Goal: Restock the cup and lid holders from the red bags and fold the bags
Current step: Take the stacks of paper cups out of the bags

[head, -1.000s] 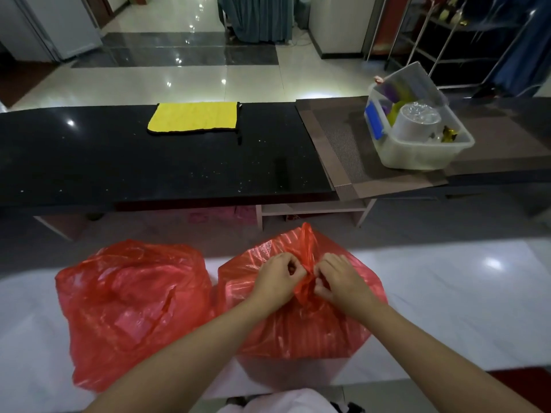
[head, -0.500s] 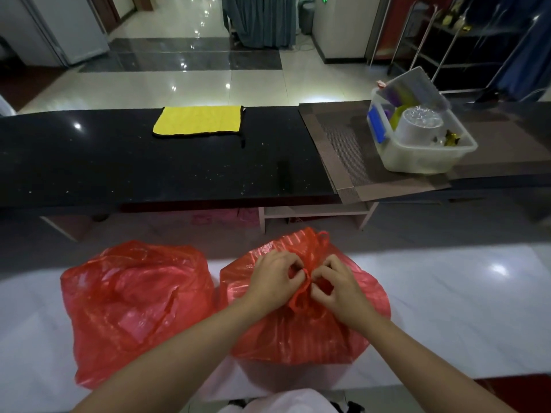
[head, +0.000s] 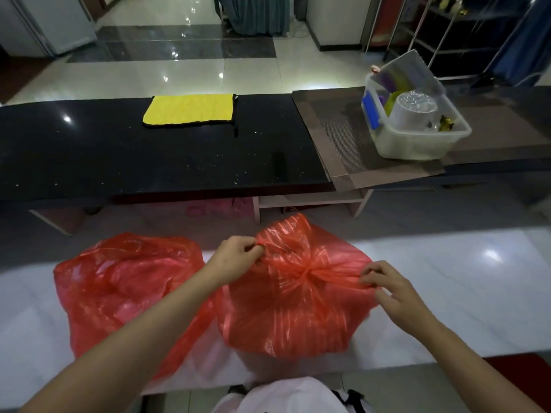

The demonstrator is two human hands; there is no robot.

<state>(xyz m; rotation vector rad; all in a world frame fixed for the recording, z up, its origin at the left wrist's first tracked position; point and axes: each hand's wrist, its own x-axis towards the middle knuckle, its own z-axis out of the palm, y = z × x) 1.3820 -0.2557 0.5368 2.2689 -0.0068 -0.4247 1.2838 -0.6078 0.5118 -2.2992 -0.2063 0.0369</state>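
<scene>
Two counters in view: a long black counter (head: 119, 156) at the far side and a white marble counter (head: 447, 293) nearest the person. Two red bags sit side by side on the white counter, touching. Left bag (head: 125, 290): rumpled, untouched by either hand. Right bag (head: 292, 305): striped sheen, top gathered into a knot at its middle, with a loose handle standing up at the far edge. A brown mat (head: 343, 144) covers the right part of the black counter and bears a clear plastic bin (head: 417, 138) holding a stack of clear lids and coloured items; its lid leans up behind. A yellow cloth (head: 189, 113) lies flat on the black counter, well apart from the bin. Left hand (head: 235, 256): fingers curled, pinching plastic at the right bag's upper left. Right hand (head: 393, 289): thumb and fingers pinching a twisted strand running out from the knot to the right.
</scene>
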